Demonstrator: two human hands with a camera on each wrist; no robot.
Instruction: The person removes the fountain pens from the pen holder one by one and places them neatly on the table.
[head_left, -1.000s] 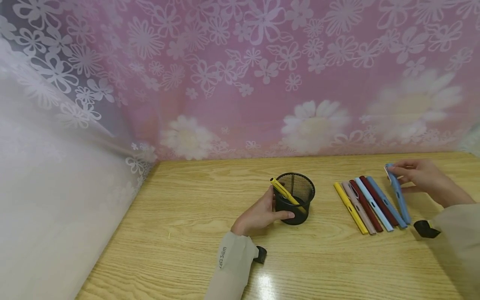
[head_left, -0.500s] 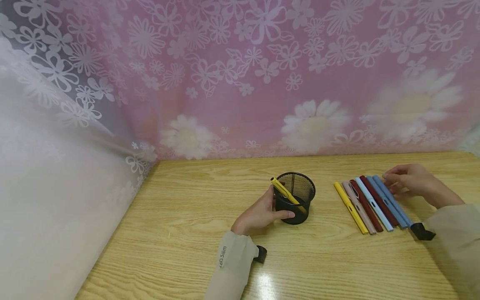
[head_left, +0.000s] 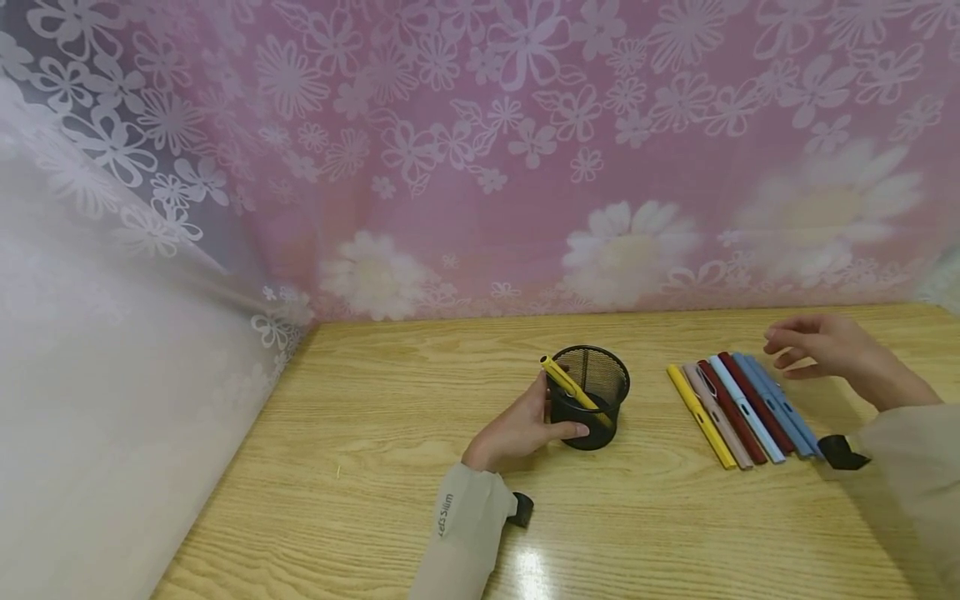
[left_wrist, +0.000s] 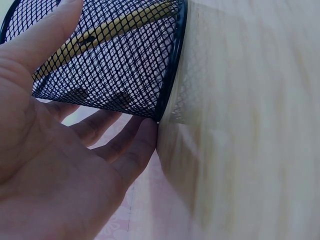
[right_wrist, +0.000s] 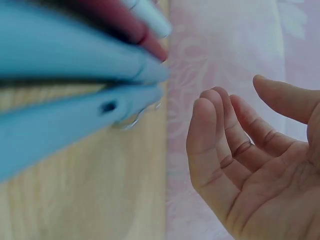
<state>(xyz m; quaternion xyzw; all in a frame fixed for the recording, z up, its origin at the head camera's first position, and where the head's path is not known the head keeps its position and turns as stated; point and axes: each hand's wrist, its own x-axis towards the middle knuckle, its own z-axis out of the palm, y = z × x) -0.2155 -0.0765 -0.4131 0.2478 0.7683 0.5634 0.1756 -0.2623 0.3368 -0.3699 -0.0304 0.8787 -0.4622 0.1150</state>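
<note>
My left hand (head_left: pixel 517 429) grips a black mesh pen cup (head_left: pixel 611 385), thumb on the near side and fingers round the back. A yellow pen (head_left: pixel 567 382) leans inside the cup against its rim. To the right, several capped pens lie side by side in a slanted row: yellow (head_left: pixel 701 417), dusty pink (head_left: pixel 717 415), dark red (head_left: pixel 731 412), light blue (head_left: pixel 747 408), another dark red, and two blue. The outermost blue pen (right_wrist: pixel 55 130) has its clip facing outward. My right hand (head_left: pixel 832 354) hovers just beyond the row's far right end, fingers loosely bent and holding nothing.
The wooden table (head_left: pixel 360 467) ends at a pink flowered cloth (head_left: pixel 465 208) along the back. A pale cloth (head_left: pixel 112 375) hangs at the left. Black wrist devices (head_left: pixel 521 508) sit at both sleeves.
The right hand had a blue pen tilted up; it laid the pen at the row's right end, let go and lifted slightly away. The left hand and cup stayed in place.
</note>
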